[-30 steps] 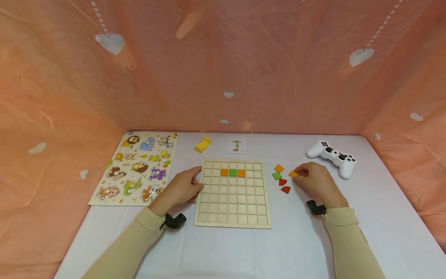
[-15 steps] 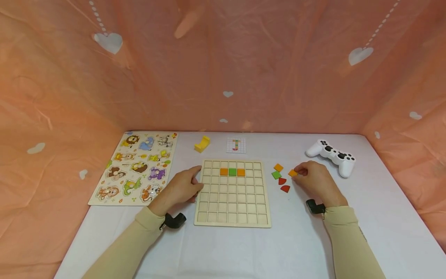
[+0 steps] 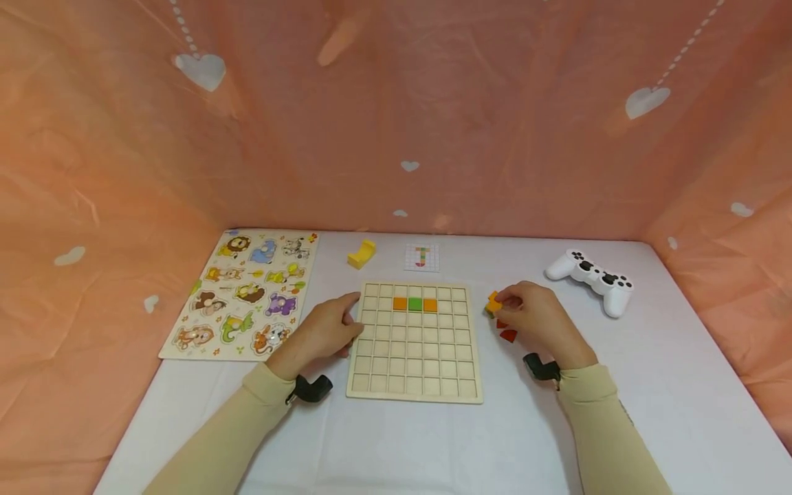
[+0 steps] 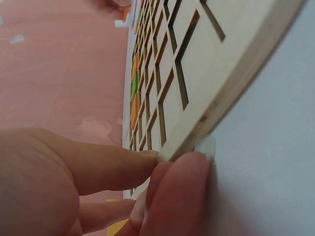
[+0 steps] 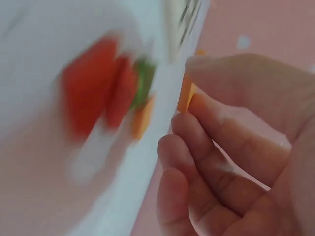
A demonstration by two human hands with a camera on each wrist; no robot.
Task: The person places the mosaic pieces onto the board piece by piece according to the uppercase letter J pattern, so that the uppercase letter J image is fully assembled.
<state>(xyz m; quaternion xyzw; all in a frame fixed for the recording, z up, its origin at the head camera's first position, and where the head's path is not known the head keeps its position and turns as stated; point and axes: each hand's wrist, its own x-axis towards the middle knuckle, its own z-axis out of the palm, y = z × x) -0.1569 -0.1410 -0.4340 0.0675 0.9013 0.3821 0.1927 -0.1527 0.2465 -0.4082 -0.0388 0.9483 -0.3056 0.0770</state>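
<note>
My left hand [image 3: 326,330] rests at the left edge of a wooden grid board [image 3: 414,398]. Its index finger and thumb touch the rim, which the left wrist view shows close up. One row of the board holds an orange tile [image 3: 400,303], a green tile [image 3: 415,304] and another orange tile [image 3: 430,304]. Right of the board, my right hand [image 3: 537,320] pinches an orange square tile [image 5: 185,93] between thumb and index finger, above the loose pieces. Among these, blurred in the right wrist view, are two red pieces [image 5: 91,88], a green tile [image 5: 143,81] and an orange one [image 5: 142,118].
Behind the board lie a pattern card [image 3: 422,258] with a hooked coloured figure and a yellow block [image 3: 361,254]. An animal puzzle board [image 3: 247,302] is at the left. A white game controller [image 3: 590,280] lies at the back right. Pink cloth [image 3: 396,124] surrounds the table.
My right hand, with the orange tile pinched in it, has moved left over the loose pieces, covering part of them in the head view. The left hand stays at the board's edge.
</note>
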